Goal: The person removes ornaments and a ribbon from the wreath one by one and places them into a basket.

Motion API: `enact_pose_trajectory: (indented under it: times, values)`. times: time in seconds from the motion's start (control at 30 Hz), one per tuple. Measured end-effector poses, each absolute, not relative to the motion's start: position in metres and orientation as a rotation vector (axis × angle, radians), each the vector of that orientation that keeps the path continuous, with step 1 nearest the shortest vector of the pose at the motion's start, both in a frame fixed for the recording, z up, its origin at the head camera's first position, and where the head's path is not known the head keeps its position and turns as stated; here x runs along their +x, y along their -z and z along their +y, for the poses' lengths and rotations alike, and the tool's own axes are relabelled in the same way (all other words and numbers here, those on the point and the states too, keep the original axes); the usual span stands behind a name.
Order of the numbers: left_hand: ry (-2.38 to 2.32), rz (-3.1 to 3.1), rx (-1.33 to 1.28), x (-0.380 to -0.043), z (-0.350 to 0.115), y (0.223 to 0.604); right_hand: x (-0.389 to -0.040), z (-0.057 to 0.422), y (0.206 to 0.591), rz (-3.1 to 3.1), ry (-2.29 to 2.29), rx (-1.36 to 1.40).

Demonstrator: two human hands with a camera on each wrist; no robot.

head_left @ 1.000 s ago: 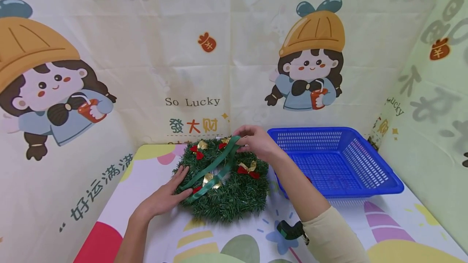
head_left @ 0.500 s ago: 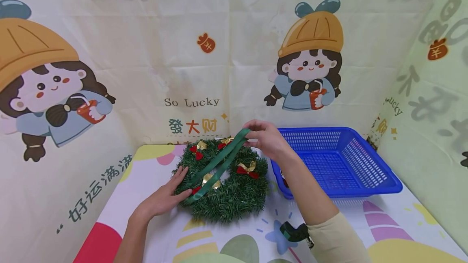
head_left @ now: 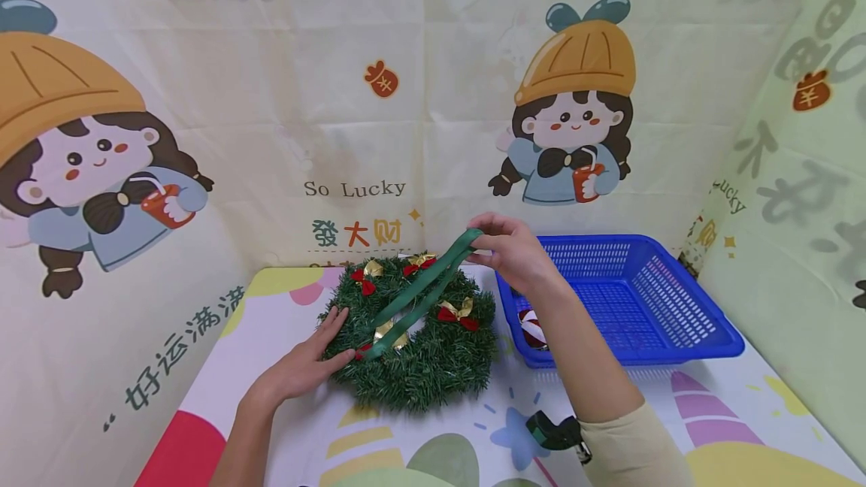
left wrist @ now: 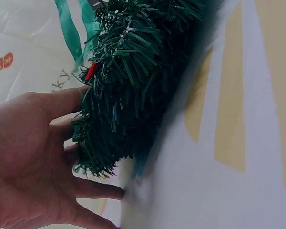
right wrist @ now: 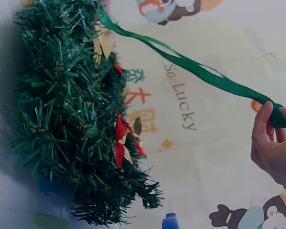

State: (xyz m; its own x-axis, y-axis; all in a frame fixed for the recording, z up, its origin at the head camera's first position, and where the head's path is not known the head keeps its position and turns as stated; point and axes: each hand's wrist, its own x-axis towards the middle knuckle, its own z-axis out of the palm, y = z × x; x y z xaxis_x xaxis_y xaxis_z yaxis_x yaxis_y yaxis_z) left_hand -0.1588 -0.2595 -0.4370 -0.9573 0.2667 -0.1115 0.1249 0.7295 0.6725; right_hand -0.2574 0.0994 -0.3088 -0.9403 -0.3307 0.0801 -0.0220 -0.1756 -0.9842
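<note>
A green artificial wreath [head_left: 440, 370] with several red and gold bows [head_left: 460, 313] lies on the table. My left hand [head_left: 303, 368] rests on its left edge, thumb and fingers spread; in the left wrist view the straight fingers of this hand [left wrist: 28, 157] touch the greenery. My right hand [head_left: 517, 254] pinches the end of a green ribbon loop [head_left: 433, 276], raised beyond the wreath's upper right side. Both strands run down to the wreath's left part, taut in the right wrist view, where the ribbon [right wrist: 205, 74] bends over the fingertips. How the ribbon is fastened is hidden.
To the right stands a blue plastic basket [head_left: 710, 329] with a red and white item [head_left: 532, 328] in its near left corner, partly hidden by my right forearm. A black device [head_left: 558, 431] is at the right sleeve. Printed cloth walls surround the table.
My right hand has moved up and to the right, drawing the ribbon loop away from the wreath. The left hand has stayed put. The red and white item in the basket has come into view.
</note>
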Motion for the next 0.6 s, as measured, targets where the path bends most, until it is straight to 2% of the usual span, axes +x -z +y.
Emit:
enact_pose_trajectory:
  times: [0.6]
  values:
    - [-1.053, 2.736, 0.325, -0.158, -0.259, 0.438, -0.248, 0.122, 0.298, 1.825, 2.312, -0.393]
